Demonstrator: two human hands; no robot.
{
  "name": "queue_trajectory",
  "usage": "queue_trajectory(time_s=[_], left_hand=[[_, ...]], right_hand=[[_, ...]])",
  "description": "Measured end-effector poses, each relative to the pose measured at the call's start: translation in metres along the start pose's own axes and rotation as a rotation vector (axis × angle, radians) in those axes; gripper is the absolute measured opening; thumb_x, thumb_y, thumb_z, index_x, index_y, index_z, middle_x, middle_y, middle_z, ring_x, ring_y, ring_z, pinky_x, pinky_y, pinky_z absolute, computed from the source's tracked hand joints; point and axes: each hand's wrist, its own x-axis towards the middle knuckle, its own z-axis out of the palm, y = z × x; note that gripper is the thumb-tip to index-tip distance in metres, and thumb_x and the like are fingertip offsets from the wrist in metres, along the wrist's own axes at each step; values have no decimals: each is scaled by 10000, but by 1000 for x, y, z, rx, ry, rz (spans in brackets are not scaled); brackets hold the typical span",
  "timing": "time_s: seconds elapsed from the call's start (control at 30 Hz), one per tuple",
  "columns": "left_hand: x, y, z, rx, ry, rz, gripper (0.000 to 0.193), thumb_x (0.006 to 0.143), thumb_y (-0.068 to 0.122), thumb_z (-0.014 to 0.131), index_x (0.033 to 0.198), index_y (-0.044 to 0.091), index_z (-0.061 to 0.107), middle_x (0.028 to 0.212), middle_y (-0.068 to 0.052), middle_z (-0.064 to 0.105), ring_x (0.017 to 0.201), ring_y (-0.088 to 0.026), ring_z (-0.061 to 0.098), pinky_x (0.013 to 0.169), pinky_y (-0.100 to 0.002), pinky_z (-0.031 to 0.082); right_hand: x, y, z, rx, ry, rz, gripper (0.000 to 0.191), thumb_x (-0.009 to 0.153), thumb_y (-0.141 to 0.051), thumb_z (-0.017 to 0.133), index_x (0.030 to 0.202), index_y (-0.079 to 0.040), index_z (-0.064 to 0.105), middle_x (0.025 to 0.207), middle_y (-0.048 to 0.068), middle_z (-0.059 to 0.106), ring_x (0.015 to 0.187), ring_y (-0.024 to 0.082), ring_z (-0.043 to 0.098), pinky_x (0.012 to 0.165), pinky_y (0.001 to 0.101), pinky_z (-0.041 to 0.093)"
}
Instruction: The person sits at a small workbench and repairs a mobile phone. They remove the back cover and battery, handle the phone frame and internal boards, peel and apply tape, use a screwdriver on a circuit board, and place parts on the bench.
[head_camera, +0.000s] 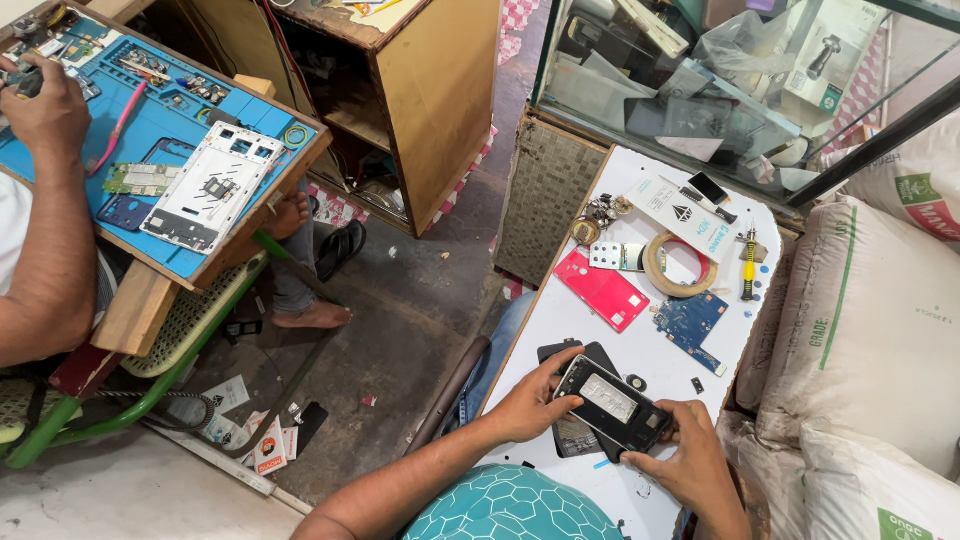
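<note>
White table (640, 360); left hand (530, 405), right hand (690, 465) grip opened phone (612, 402).

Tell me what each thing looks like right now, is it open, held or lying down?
Opened phone: back off, insides showing, held by both hands.
Left hand: grip on the phone's left end.
Right hand: grip on its right end.
Red cover: lying flat.
Blue circuit board: loose, flat.
Tape roll: flat.
Yellow screwdriver: lying, untouched.

A white product box (832, 48) stands inside the glass cabinet; a white printed leaflet (681, 213) lies on the white surface (640, 350); green-marked white sacks (870, 330) stack alongside.
</note>
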Motion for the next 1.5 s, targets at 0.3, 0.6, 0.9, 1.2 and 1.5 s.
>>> queue_trajectory(time_s=[0.3, 0.6, 0.9, 1.2, 1.5], left_hand=[[1, -8, 0, -20, -3, 17, 789, 994, 37, 605, 1647, 109, 169, 1154, -175, 687, 1056, -180, 691, 887, -333, 616], [16, -41, -2, -181, -36, 209, 909, 934, -104, 683, 1660, 103, 176, 1383, -139, 583, 1251, -195, 591, 1044, -337, 526], [5, -37, 2, -226, -74, 56, 1077, 810, -164, 748, 1653, 145, 154, 1273, -153, 660, 1186, -202, 656, 995, -351, 565], [1, -27, 3, -194, -74, 49, 1077, 831, -147, 755, 1664, 136, 133, 1260, -164, 679, 1186, -200, 659, 999, -342, 542], [0, -26, 3, -125, -39, 12, 1016, 832, -193, 685, 1650, 106, 162, 1319, -186, 679, 1261, -222, 635, 1009, -340, 522]], right_hand=[[-3, 4, -3, -20, -24, 80, 729, 627, -288, 980, 1211, -43, 619, 929, 100, 698, 662, 185, 690, 607, 313, 578], [-12, 21, 0, 209, 114, -115, 352, 753, -116, 810, 1080, -32, 712, 848, 71, 769, 681, 127, 697, 630, 282, 550], [-51, 22, 17, 333, 273, -415, 279, 717, 41, 728, 968, -67, 666, 997, 81, 720, 920, 221, 705, 836, 315, 554], [-52, 17, 15, 324, 248, -425, 308, 680, 72, 716, 947, -74, 665, 1029, 78, 726, 937, 227, 710, 855, 323, 552], [-57, 16, 17, 253, 194, -540, 314, 600, 54, 698, 882, -75, 650, 1108, 83, 704, 1055, 260, 690, 895, 358, 532]])
